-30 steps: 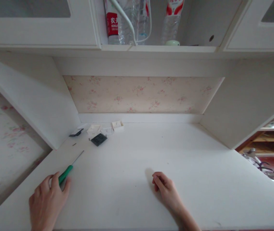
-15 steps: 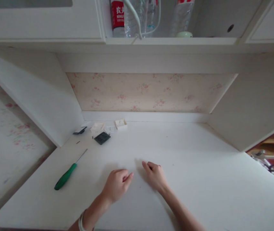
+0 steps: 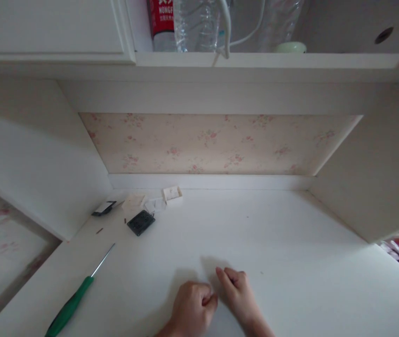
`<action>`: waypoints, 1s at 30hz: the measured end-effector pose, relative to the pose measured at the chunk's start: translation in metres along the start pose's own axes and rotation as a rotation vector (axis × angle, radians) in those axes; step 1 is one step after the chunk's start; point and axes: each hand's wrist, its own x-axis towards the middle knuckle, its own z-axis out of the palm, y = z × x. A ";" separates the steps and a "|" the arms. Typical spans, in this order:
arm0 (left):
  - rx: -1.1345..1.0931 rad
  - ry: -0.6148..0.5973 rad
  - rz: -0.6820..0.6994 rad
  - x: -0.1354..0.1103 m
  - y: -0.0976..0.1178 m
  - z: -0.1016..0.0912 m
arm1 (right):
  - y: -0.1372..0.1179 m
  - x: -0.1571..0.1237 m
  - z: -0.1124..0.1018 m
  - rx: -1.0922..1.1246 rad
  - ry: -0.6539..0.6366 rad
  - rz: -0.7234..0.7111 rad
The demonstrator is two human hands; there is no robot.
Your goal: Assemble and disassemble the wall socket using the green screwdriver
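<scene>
My left hand (image 3: 194,306) is curled into a fist low in the view, just above or on the white desk top (image 3: 290,262). Beside it, my right hand (image 3: 237,292) is also closed, its thumb lying along the bent fingers. Nothing shows in either hand, and a narrow gap lies between them. A screwdriver (image 3: 75,299) with a green handle and thin metal shaft lies to the left, its tip pointing away from me. Farther back is a flat black square piece (image 3: 141,222), tilted on the desk.
Small white box-like pieces (image 3: 173,194) and thin clear or white scraps (image 3: 155,205) lie near the back left. Another black piece (image 3: 104,208) leans by the left panel. Overhead, a shelf (image 3: 255,60) holds plastic bottles (image 3: 162,25) and a hanging white cable (image 3: 226,28).
The view has tilted and come closer, so the desk items appear lower and larger. My hands have drawn nearer to each other, both still closed.
</scene>
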 end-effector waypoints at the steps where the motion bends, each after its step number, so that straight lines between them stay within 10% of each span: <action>1: 0.045 -0.011 0.007 0.000 0.002 0.001 | 0.002 0.000 -0.002 0.043 0.013 0.023; 22: -0.034 0.002 0.026 -0.010 0.003 0.001 | -0.007 0.001 0.002 0.004 0.007 0.072; 30: 0.000 -0.176 -0.012 -0.006 -0.002 0.005 | -0.002 -0.002 -0.002 0.146 0.038 0.124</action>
